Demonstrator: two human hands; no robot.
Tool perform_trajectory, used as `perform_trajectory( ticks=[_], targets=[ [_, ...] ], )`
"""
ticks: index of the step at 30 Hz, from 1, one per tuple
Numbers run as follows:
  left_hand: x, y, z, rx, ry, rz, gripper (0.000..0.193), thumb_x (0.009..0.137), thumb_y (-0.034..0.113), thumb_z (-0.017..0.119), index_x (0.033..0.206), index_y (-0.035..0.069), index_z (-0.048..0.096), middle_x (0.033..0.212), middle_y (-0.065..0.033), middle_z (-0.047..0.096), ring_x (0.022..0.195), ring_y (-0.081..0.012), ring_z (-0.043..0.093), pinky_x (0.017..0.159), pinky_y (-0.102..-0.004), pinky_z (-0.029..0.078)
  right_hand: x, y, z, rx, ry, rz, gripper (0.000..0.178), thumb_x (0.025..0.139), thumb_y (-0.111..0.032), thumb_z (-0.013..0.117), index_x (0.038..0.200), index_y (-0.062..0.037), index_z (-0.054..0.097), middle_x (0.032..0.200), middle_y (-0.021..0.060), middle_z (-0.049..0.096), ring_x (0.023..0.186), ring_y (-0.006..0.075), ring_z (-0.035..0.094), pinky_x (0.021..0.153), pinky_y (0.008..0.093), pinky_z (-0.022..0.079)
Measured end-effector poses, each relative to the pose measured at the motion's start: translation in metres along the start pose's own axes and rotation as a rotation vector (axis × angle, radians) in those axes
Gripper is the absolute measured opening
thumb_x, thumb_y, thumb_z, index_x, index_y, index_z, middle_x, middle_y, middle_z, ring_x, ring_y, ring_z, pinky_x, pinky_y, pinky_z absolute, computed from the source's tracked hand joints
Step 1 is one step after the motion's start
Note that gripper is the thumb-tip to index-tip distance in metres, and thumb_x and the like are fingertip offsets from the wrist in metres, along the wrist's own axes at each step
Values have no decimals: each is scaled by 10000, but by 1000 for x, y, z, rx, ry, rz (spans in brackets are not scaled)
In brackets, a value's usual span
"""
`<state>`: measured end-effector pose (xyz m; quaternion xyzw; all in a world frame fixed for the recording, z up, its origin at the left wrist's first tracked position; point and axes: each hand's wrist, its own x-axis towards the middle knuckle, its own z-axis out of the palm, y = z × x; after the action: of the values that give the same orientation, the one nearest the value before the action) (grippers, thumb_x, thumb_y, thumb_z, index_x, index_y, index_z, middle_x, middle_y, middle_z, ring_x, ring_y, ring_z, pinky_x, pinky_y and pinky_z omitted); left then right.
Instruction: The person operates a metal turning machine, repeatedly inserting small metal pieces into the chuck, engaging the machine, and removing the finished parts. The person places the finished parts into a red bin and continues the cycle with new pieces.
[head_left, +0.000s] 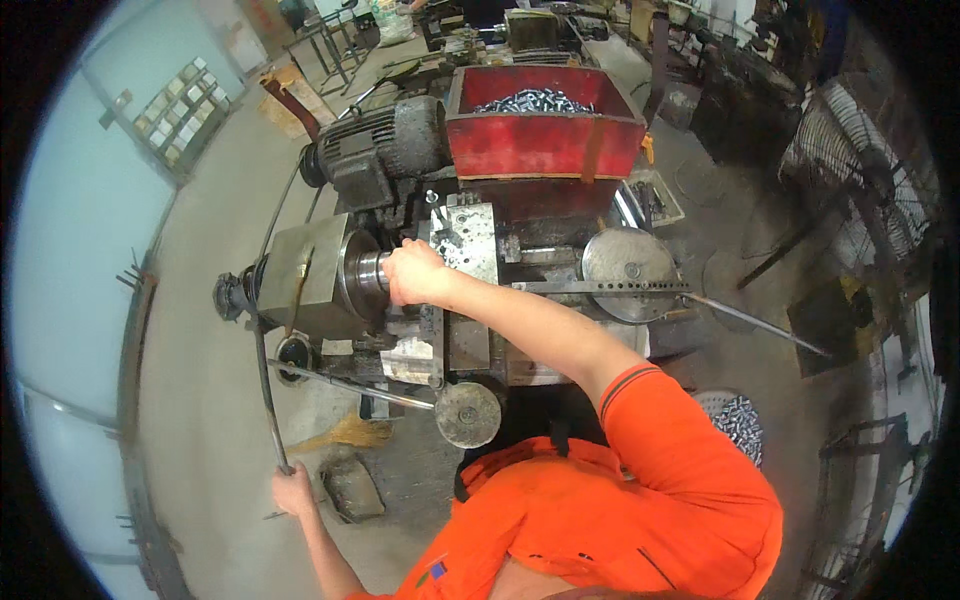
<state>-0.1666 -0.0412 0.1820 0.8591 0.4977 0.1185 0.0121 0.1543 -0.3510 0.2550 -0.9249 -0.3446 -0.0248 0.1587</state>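
Observation:
My left hand (293, 491) is closed round the lower end of a long dark lever rod (264, 375), which runs up past the left side of a small lathe's headstock (305, 277). At the bright metal spindle nose (372, 272), my right hand (415, 273) has its fingers curled in. Whatever they pinch, if anything, is hidden behind the hand. Just right of that hand lies a cross slide (466, 240) with a metal plate full of holes and a small tool clamp. A round handwheel disc (468, 414) sits below it, near my body.
A red bin (545, 145) of small metal pieces stands behind the lathe, beside an electric motor (385, 145). A large round disc (629, 272) with a long handle (755, 322) sticks out right. More metal pieces fill a basket (738, 430). A broom (350, 432) and dustpan (352, 487) lie low left.

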Motion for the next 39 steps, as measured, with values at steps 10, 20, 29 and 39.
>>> perform_trajectory(
  ticks=[10, 20, 29, 39],
  targets=[
    [44, 19, -43, -213, -554, 328, 320, 768, 219, 676, 932, -40, 583, 731, -146, 599, 630, -181, 600, 546, -333, 478, -29, 104, -145, -144, 427, 201, 425, 610, -205, 593, 1011, -82, 666, 1083, 243, 567, 962, 395, 541, 847, 455, 468],
    [153, -69, 83, -931, -847, 319, 487, 791, 122, 655, 1229, 18, 470, 783, -93, 571, 699, -179, 580, 667, -346, 519, -281, 169, -123, 401, 534, 405, 425, 622, -178, 629, 1028, -56, 665, 1102, 119, 625, 936, 213, 621, 809, 314, 491],
    [168, -12, 87, -901, -896, -224, 455, 869, 180, 494, 1285, 49, 365, 1001, -209, 440, 951, -337, 456, 898, -557, 335, -636, 238, 38, -139, 163, 1542, 226, 668, -239, 604, 799, -75, 688, 826, 170, 654, 795, 333, 638, 787, 374, 507],
    [145, -27, 66, -811, -703, 222, 373, 803, 207, 662, 1091, -11, 567, 718, -141, 565, 629, -219, 561, 580, -373, 514, -604, 206, 89, -82, -394, 1516, 365, 700, -267, 556, 970, -48, 666, 1051, 232, 612, 1030, 330, 581, 884, 378, 473]
  ],
)
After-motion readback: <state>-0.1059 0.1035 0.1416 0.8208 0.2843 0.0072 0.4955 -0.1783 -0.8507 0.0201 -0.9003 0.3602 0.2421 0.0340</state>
